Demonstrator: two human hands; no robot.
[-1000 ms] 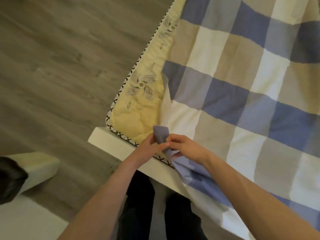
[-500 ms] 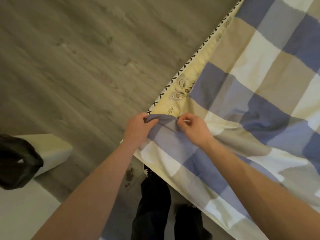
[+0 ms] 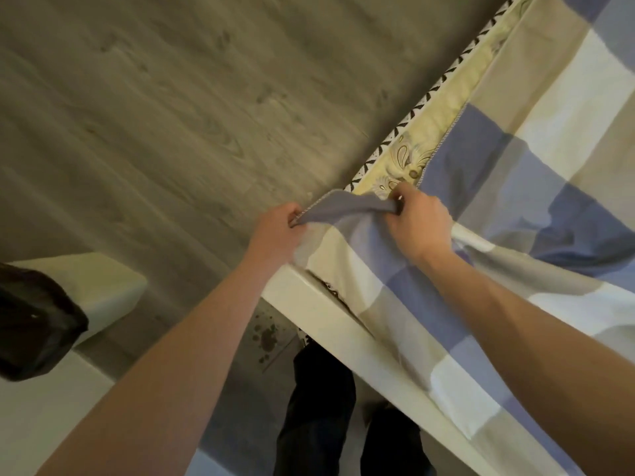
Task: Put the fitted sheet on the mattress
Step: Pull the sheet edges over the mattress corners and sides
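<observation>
Single head view, looked steeply down from above, close over the bed (image 3: 330, 314) corner; frame tilted, floor (image 3: 154, 115) filled upper left, sheet (image 3: 515, 201) the right. Forearms entered from the bottom edge. No second view.

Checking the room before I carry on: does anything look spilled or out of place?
Yes: dark stains spot the floor just below the white bed frame, near the person's feet, like dried drips.

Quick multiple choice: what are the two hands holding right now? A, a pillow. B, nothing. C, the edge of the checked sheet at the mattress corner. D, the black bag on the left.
C: the left hand and right hand both pinch the hem of the checked sheet, stretched between them over the mattress corner.
</observation>
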